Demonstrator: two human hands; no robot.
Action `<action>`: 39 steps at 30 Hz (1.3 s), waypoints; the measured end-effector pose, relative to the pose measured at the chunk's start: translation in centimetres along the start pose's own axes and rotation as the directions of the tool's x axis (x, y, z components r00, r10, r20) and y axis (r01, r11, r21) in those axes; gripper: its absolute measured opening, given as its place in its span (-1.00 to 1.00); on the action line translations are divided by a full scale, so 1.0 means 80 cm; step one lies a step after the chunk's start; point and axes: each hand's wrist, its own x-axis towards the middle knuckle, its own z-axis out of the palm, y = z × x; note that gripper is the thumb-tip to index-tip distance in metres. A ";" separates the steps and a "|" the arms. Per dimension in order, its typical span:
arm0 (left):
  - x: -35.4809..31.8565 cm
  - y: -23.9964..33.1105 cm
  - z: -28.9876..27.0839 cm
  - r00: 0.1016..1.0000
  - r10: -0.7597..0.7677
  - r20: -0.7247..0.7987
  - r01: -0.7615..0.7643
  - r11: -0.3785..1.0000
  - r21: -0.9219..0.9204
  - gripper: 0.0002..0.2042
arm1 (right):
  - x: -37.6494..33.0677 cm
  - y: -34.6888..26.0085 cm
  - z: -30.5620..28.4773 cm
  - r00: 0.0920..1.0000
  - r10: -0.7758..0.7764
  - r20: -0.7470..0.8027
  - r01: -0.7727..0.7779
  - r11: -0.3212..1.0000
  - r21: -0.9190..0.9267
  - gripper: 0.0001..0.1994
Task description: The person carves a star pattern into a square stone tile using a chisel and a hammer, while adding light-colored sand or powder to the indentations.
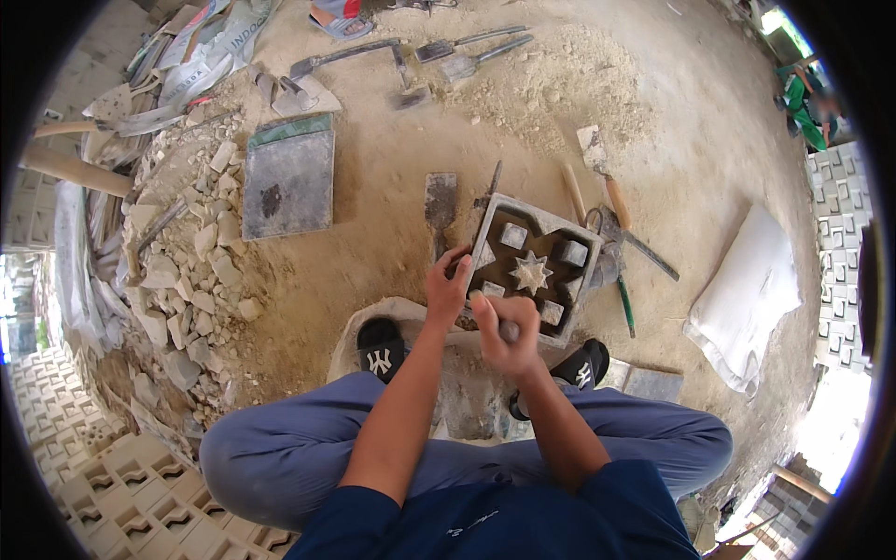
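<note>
A square pale block (pixel 593 261) with dark recesses, small cubes and a raised star (pixel 532 273) at its centre sits tilted in front of me. My left hand (pixel 448 287) grips its left edge, with the fingers curled against the side. Over the block's near edge, my right hand (pixel 507 333) is closed in a fist round a tool handle (pixel 509 331); only its dark rounded end shows, and the working end is hidden. A flat scraper (pixel 441 198) lies just beyond my left hand.
Trowels and other hand tools lie right of the block, including a wooden-handled trowel (pixel 616 201). Broken stone (pixel 201 280) is heaped at left beside a grey slab (pixel 291 187). More tools (pixel 485 51) lie far off. A white sack (pixel 747 294) rests at right; a person (pixel 807 107) is at far right.
</note>
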 end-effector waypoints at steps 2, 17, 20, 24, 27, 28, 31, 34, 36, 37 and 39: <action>-0.003 0.000 -0.002 0.999 0.032 -0.021 -0.032 0.999 -0.006 -0.68 | 0.009 -0.024 -0.006 0.995 -0.095 -0.015 0.095 0.995 0.020 -0.60; 0.005 -0.002 -0.003 0.996 -0.076 0.044 0.081 0.991 -0.108 -0.65 | -0.008 0.007 -0.006 0.999 0.047 -0.011 -0.046 0.998 0.030 -0.57; 0.000 -0.002 -0.003 0.994 -0.093 0.061 0.099 0.990 -0.101 -0.65 | -0.008 0.026 0.003 0.991 -0.009 -0.131 0.001 0.998 -0.061 -0.64; 0.001 -0.005 -0.007 0.995 -0.092 0.039 0.097 0.984 -0.149 -0.63 | -0.013 0.006 0.002 0.994 0.087 -0.066 -0.088 0.996 -0.002 -0.62; 0.003 -0.003 0.007 0.994 -0.091 0.063 0.101 0.976 -0.192 -0.62 | -0.030 0.061 -0.007 0.989 -0.079 -0.127 0.081 0.997 0.011 -0.58; 0.002 -0.005 0.016 0.993 -0.090 0.082 0.105 0.974 -0.200 -0.62 | -0.033 0.082 0.004 0.958 -0.160 -0.238 0.125 0.980 -0.153 -0.59; -0.001 -0.008 -0.014 0.985 -0.166 0.040 0.170 0.974 -0.150 -0.62 | -0.006 0.008 0.007 0.996 0.038 -0.078 -0.035 0.999 0.036 -0.66; -0.001 -0.001 0.004 0.991 -0.118 0.069 0.126 0.983 -0.130 -0.62 | -0.018 0.043 -0.011 0.996 0.059 -0.067 -0.058 0.998 0.016 -0.66; 0.003 0.001 -0.001 0.989 -0.129 0.074 0.137 0.982 -0.126 -0.63 | -0.010 0.044 0.016 0.987 0.004 -0.158 0.010 0.996 0.087 -0.63; 0.007 0.002 -0.002 0.990 -0.125 0.071 0.133 0.983 -0.125 -0.63 | -0.011 0.037 0.009 0.988 0.000 -0.157 0.014 0.996 0.089 -0.63; 0.000 0.002 -0.007 0.988 -0.124 0.087 0.135 0.981 -0.137 -0.64 | -0.015 0.000 -0.002 0.999 0.013 -0.047 -0.010 0.998 0.060 -0.64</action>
